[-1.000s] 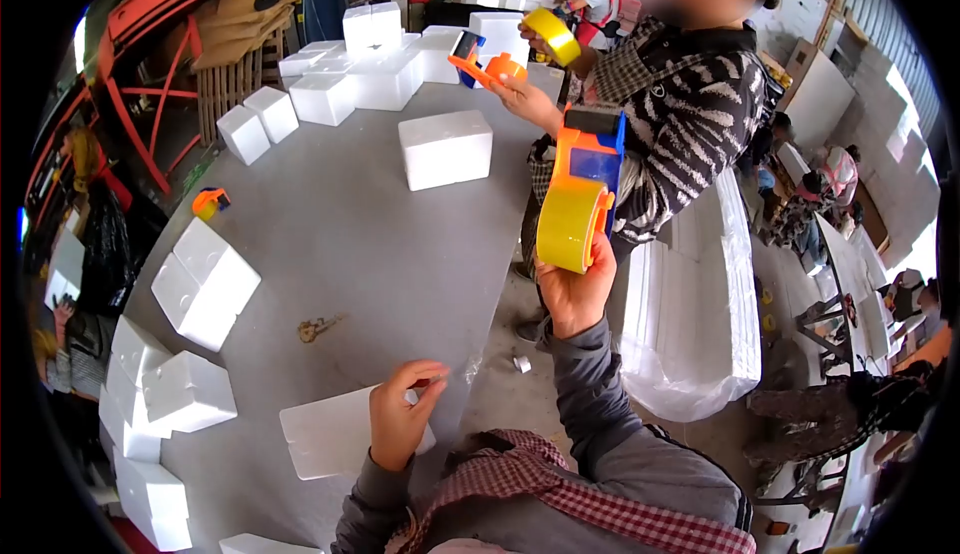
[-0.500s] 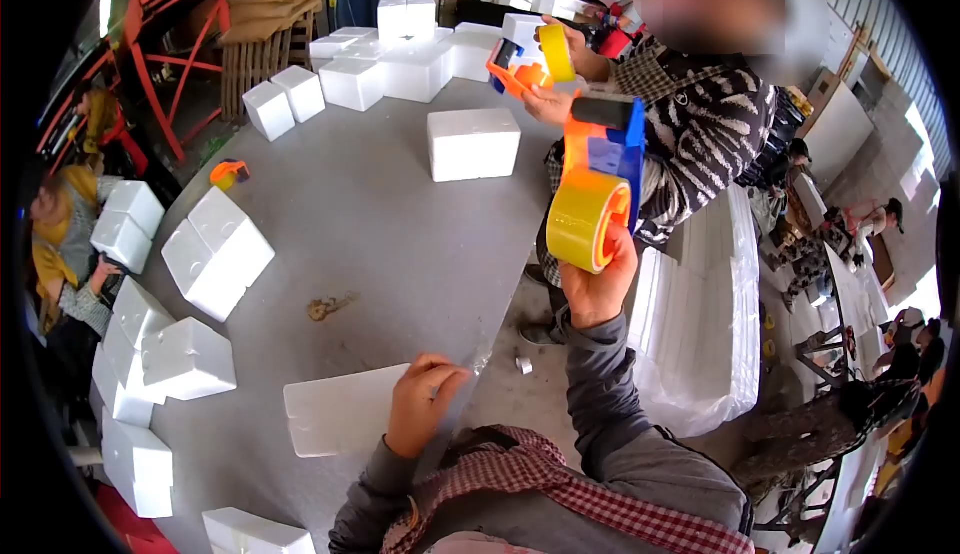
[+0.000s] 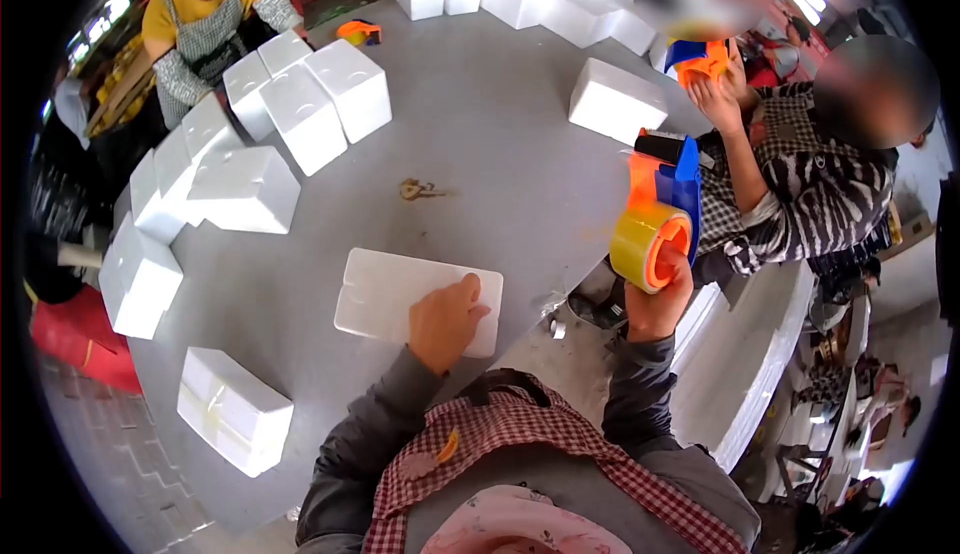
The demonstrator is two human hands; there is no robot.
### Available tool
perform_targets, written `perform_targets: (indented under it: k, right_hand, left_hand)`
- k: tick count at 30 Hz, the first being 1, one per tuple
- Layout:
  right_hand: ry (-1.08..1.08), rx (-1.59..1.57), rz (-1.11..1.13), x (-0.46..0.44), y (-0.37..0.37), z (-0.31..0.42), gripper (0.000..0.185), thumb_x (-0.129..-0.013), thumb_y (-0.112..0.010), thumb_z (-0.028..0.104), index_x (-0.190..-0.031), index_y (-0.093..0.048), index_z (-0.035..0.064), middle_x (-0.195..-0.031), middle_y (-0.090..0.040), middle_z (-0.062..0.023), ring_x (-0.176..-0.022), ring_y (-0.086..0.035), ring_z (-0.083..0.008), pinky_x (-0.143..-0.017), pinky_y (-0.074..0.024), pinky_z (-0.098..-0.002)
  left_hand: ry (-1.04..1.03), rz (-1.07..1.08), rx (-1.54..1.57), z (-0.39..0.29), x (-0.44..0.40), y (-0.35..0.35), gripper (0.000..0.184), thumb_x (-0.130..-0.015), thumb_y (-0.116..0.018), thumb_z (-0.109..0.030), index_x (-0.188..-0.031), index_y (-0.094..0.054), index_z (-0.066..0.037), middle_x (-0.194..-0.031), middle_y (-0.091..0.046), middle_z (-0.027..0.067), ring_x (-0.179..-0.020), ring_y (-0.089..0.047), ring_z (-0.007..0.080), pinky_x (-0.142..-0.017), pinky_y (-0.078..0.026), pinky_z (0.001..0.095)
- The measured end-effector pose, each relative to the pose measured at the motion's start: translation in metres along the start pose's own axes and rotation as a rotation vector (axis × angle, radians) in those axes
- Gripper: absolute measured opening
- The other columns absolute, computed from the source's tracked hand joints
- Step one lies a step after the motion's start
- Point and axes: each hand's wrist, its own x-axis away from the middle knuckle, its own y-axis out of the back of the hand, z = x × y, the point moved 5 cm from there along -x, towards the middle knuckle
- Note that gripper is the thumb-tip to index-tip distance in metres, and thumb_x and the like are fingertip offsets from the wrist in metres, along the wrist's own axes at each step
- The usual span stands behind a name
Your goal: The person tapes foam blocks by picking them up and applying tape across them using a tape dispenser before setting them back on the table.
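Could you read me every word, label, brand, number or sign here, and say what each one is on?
None can be read.
Tape dispenser in the right hand: no legible lettering.
White foam block under the left hand: no legible lettering.
Orange-yellow patch on the checked cloth: too small to tell whether it bears words.
Background: too small or blurred to read anything.

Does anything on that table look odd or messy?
Yes: a brown patch on the grey tabletop, beyond the white foam block at the person's left hand. It stands out against plain grey; I can't tell if it's a spill or damage.
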Motion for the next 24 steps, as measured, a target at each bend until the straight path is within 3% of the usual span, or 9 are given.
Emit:
perform_targets:
  k: [4,6,8,11,14,16,18,21,24]
  right_hand:
    - [-0.015,-0.103,0.092,-0.009,-0.009,0.013,0.034,-0.079,-0.046,0.01,-0.111,-0.049,0.0006,-0.105,-0.058,-0.0104,-0.096,-0.056,-0.0246,-0.084,-0.0451,-0.0364]
    - [-0.031,-0.253,0.248,-0.024,-0.016,0.022,0.033,-0.08,-0.046,0.011,-0.111,-0.051,0.0019,-0.105,-0.059,-0.0093,-0.096,-0.057,-0.0245,-0.083,-0.0453,-0.0363]
    - [0.02,-0.296,0.132,-0.03,-0.017,0.035,0.032,-0.081,-0.045,0.012,-0.111,-0.052,0.0031,-0.104,-0.059,-0.0092,-0.094,-0.058,-0.0237,-0.082,-0.0458,-0.0358]
    - [0.065,-0.462,0.282,-0.043,-0.022,0.045,0.029,-0.085,-0.044,0.017,-0.108,-0.053,0.0016,-0.103,-0.059,-0.0112,-0.092,-0.058,-0.0233,-0.082,-0.0466,-0.0369]
    - [0.17,-0.313,0.244,-0.038,-0.033,0.041,0.029,-0.086,-0.044,0.019,-0.108,-0.053,0.002,-0.103,-0.059,-0.0114,-0.094,-0.058,-0.0239,-0.083,-0.0457,-0.0376]
    - [0.094,-0.209,0.411,-0.019,-0.049,0.021,0.031,-0.086,-0.044,0.02,-0.111,-0.052,0.0034,-0.107,-0.059,-0.0116,-0.098,-0.057,-0.0249,-0.086,-0.0446,-0.0389]
    - [0.223,0.125,0.158,-0.003,-0.041,0.0,0.032,-0.086,-0.046,0.02,-0.111,-0.052,0.0026,-0.105,-0.058,-0.0115,-0.096,-0.057,-0.0236,-0.083,-0.0461,-0.0378]
    - [0.264,0.475,0.116,0.003,-0.026,-0.023,0.048,-0.079,-0.056,0.017,-0.122,-0.041,0.0006,-0.109,-0.052,-0.0113,-0.098,-0.054,-0.0229,-0.088,-0.0435,-0.0356]
    - [0.455,0.589,0.302,0.027,-0.078,-0.031,0.052,-0.076,-0.059,0.021,-0.121,-0.041,0.0011,-0.113,-0.047,-0.0116,-0.101,-0.049,-0.0235,-0.088,-0.0416,-0.0351]
  left_hand:
    - [-0.119,0.024,0.121,0.01,-0.004,-0.004,0.011,-0.075,-0.063,-0.018,-0.078,-0.059,-0.008,-0.073,-0.057,0.0087,-0.068,-0.057,0.0275,-0.056,-0.044,0.036]
    - [-0.173,-0.135,0.242,0.009,0.004,0.002,0.008,-0.075,-0.063,-0.015,-0.074,-0.062,-0.007,-0.078,-0.058,0.0084,-0.069,-0.057,0.0277,-0.062,-0.045,0.0354]
    - [-0.222,-0.162,0.264,0.009,0.003,0.008,0.006,-0.075,-0.062,-0.009,-0.08,-0.064,-0.005,-0.079,-0.057,0.0098,-0.068,-0.057,0.0265,-0.063,-0.047,0.0315]
    - [-0.043,-0.112,0.523,0.013,0.003,0.011,0.004,-0.078,-0.06,-0.005,-0.079,-0.063,-0.002,-0.078,-0.057,0.0083,-0.068,-0.058,0.0205,-0.061,-0.046,0.0288]
    - [0.115,-0.053,0.893,0.009,0.001,0.026,0.009,-0.081,-0.058,-0.002,-0.089,-0.06,-0.002,-0.077,-0.057,0.0051,-0.068,-0.056,0.0145,-0.059,-0.047,0.0267]
    - [0.034,0.017,1.089,-0.008,-0.001,0.044,0.017,-0.087,-0.053,-0.009,-0.103,-0.056,-0.004,-0.078,-0.057,0.0031,-0.07,-0.055,0.0117,-0.062,-0.047,0.0249]
    - [0.043,0.073,1.238,-0.011,-0.002,0.053,0.023,-0.09,-0.049,-0.017,-0.108,-0.053,-0.004,-0.083,-0.056,0.0036,-0.074,-0.054,0.0112,-0.067,-0.046,0.025]
    - [0.074,0.222,1.601,-0.023,-0.004,0.052,0.039,-0.093,-0.04,-0.036,-0.114,-0.05,-0.005,-0.094,-0.056,0.0039,-0.084,-0.052,0.0112,-0.076,-0.043,0.0268]
    - [0.144,0.297,1.854,-0.031,-0.01,0.061,0.055,-0.092,-0.032,-0.052,-0.115,-0.052,-0.006,-0.103,-0.056,0.003,-0.093,-0.051,0.0124,-0.084,-0.041,0.0297]
